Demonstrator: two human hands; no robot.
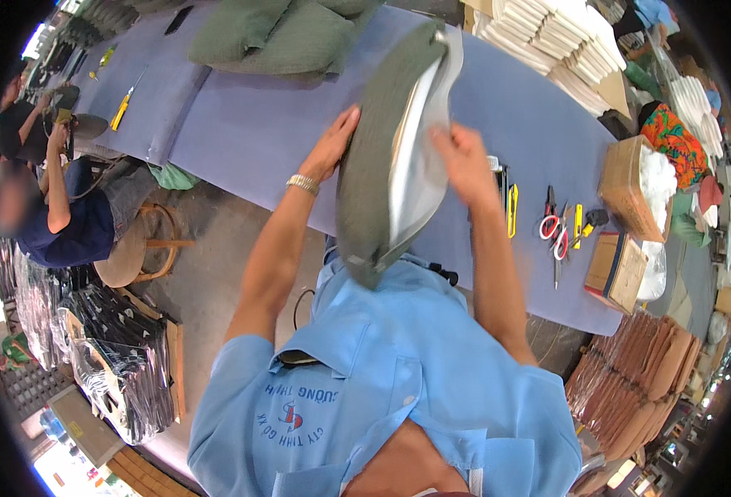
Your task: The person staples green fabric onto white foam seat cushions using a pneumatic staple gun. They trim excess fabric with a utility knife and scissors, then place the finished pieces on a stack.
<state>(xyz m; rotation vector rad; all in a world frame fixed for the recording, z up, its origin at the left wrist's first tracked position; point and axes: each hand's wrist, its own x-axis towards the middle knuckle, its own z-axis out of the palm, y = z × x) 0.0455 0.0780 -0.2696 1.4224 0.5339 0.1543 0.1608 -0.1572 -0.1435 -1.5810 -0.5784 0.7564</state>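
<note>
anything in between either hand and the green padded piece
Nothing visible separates the left hand from the green padded piece. On the other side, the translucent sheet lies between the right hand and the piece's green side.

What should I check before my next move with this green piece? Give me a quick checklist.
1. Left hand steadying the green fabric cover: ok, at its left edge.
2. Right hand firm on the translucent sheet: cannot tell, the hand is blurred.
3. Cover closed along its right side: not ok, a white layer shows there.
4. Cutting tools clear of the piece: ok, the nearest yellow utility knife and the red-and-white-handled scissors lie apart to its right.
5. Co-worker clear: ok, seated well off to the left.
</note>
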